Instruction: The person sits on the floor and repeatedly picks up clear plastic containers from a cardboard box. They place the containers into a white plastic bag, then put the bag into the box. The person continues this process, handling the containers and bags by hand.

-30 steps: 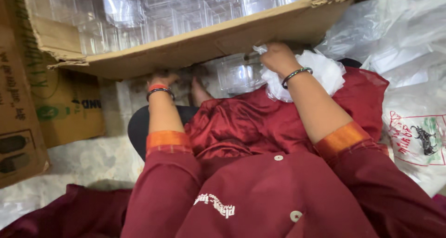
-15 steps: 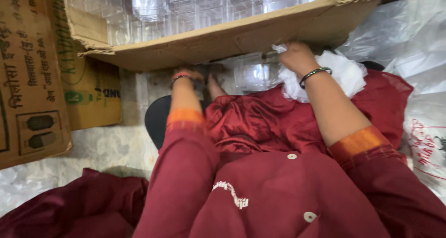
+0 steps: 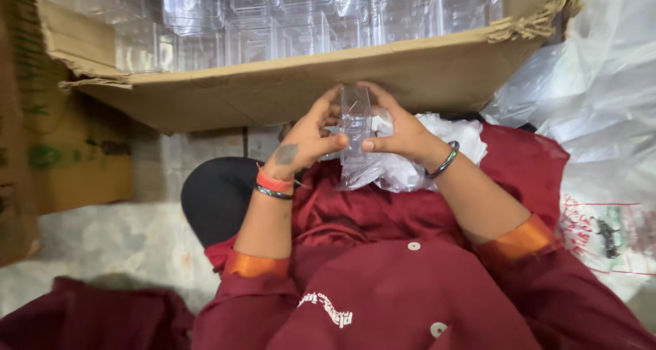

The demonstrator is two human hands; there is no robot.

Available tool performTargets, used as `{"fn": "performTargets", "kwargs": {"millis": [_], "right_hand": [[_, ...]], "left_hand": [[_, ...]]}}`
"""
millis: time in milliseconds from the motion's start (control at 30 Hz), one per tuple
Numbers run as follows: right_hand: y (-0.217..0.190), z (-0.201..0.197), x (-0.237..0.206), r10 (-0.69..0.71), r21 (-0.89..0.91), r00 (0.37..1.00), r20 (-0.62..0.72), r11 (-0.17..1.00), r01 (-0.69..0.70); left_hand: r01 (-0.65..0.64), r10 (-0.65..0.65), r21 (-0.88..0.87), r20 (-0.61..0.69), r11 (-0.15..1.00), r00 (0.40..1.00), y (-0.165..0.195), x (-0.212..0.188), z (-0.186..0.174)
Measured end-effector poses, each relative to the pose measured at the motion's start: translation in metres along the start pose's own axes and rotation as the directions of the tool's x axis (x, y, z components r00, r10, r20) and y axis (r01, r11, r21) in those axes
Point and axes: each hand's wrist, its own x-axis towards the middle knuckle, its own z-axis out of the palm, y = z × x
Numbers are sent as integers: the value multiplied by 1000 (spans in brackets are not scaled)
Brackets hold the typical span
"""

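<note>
A small clear plastic box (image 3: 355,121) is held upright between both hands, just in front of the cardboard carton's near wall. My left hand (image 3: 307,138) grips its left side, thumb pressing on the front. My right hand (image 3: 400,131) holds its right side, fingers curled over the top. Beneath the hands, crumpled clear and white plastic wrap (image 3: 410,165) lies on my lap, over dark red cloth (image 3: 383,220).
A big open cardboard carton (image 3: 287,90) full of several clear plastic boxes (image 3: 273,22) stands right ahead. Another printed carton (image 3: 61,152) is at the left. White plastic bags (image 3: 601,118) pile up at the right. A black round object (image 3: 215,196) sits by my left knee.
Both hands came out from under the carton's edge and met at the middle. They now hold a clear plastic box raised in front of the carton wall.
</note>
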Motion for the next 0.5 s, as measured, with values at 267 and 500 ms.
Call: {"fn": "performTargets", "kwargs": {"millis": [267,500], "right_hand": [[-3,8,-1,-103,-197,991,-85,977,84],[2,9,-1,-112,-121,991,-73,987,103]], "left_hand": [[-146,102,-125,-306,981,947,-4,-14,-3],[-227,301,235,-358,945,884,3,-11,25]]}}
